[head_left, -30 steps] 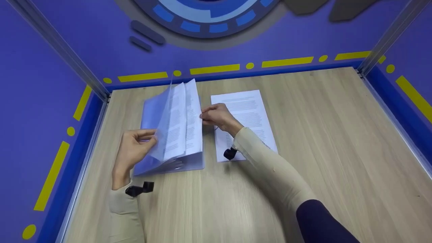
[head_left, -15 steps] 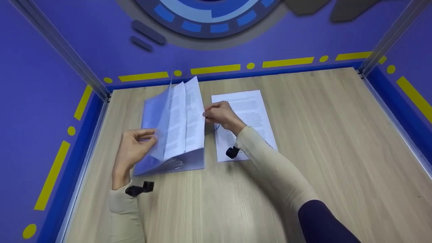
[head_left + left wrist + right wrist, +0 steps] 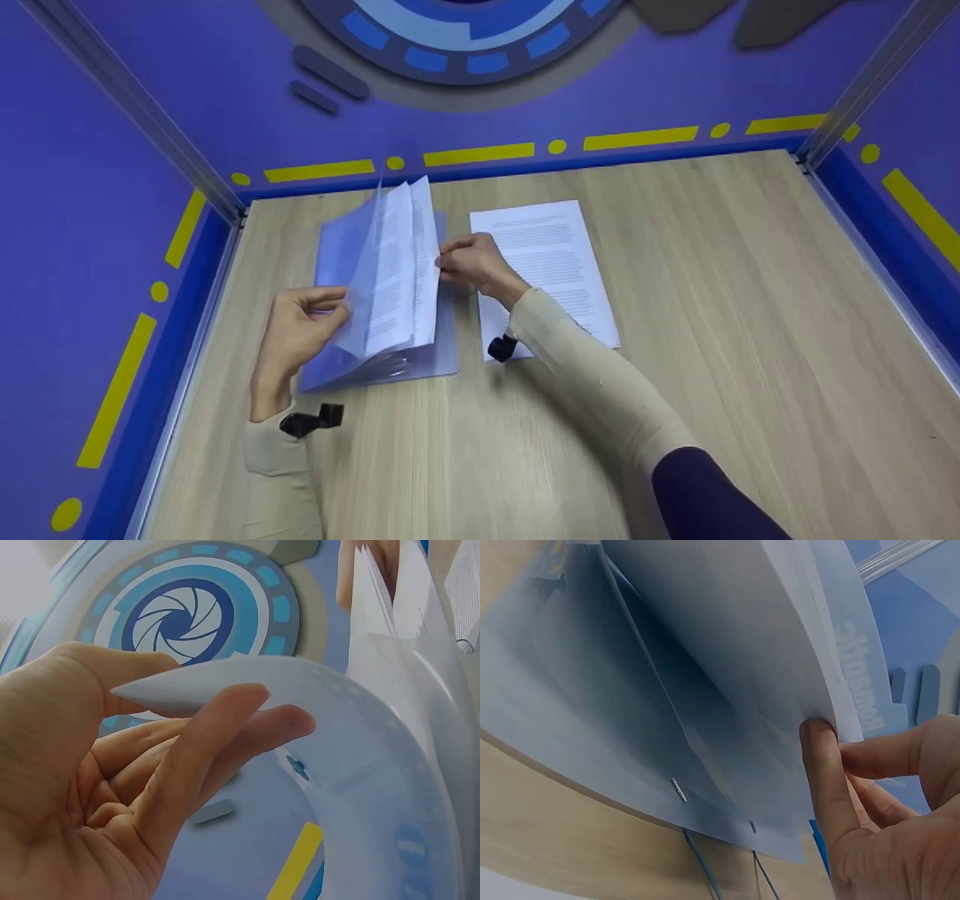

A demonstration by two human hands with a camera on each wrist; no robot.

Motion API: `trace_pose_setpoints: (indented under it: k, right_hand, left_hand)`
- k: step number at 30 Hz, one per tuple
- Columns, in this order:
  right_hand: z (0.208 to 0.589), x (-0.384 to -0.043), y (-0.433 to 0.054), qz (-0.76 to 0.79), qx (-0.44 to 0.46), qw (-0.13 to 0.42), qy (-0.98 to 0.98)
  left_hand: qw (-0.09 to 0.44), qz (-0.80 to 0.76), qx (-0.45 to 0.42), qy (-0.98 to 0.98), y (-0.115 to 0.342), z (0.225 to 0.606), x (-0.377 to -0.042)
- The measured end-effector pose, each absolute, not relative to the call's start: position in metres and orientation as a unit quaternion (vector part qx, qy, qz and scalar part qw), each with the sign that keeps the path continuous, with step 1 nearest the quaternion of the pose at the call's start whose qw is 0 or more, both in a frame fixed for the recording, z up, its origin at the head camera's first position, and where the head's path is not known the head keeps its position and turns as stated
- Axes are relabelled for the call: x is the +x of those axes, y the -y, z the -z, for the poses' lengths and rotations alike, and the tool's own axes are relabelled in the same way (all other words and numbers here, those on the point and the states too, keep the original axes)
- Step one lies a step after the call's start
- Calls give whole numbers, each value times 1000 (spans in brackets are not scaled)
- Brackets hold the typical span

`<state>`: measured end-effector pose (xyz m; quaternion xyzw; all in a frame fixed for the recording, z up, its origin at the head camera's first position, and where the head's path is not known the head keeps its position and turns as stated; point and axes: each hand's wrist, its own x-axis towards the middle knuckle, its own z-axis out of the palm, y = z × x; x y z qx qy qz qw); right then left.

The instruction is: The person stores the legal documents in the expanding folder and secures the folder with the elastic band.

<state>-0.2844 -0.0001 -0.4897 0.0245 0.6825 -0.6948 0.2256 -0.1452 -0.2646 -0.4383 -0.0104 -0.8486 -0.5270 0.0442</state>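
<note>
A translucent blue plastic folder [image 3: 439,356] lies at the left of the table with its front cover [image 3: 360,292] lifted. My left hand [image 3: 294,330] pinches the edge of that cover, which curves away from thumb and fingers in the left wrist view. Inside stand several printed sheets [image 3: 391,285], tilted up from the folder's back. With thumb and fingertips, my right hand [image 3: 471,262] pinches the right edge of the sheets. The right wrist view shows the thumb and fingers on both sides of the sheets [image 3: 727,622], above the folder's back [image 3: 592,712].
A printed paper [image 3: 544,262] lies flat to the right of the folder, partly under my right forearm. Thin elastic cords [image 3: 703,866] hang from the folder's edge. A blue wall [image 3: 495,120] with yellow marks borders the wooden table [image 3: 720,300].
My right hand first shifts slightly right with the sheets' edge, then back left, leaving the sheets more upright. More of the folder's back shows now. The left hand stays in place.
</note>
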Motion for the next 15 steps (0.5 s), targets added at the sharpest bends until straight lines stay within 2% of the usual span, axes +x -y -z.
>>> trace_pose_setpoints:
  k: [15]
  right_hand:
    - [492, -279, 17, 687, 26, 232, -689]
  left_hand:
    - [36, 528, -10, 849, 263, 437, -146]
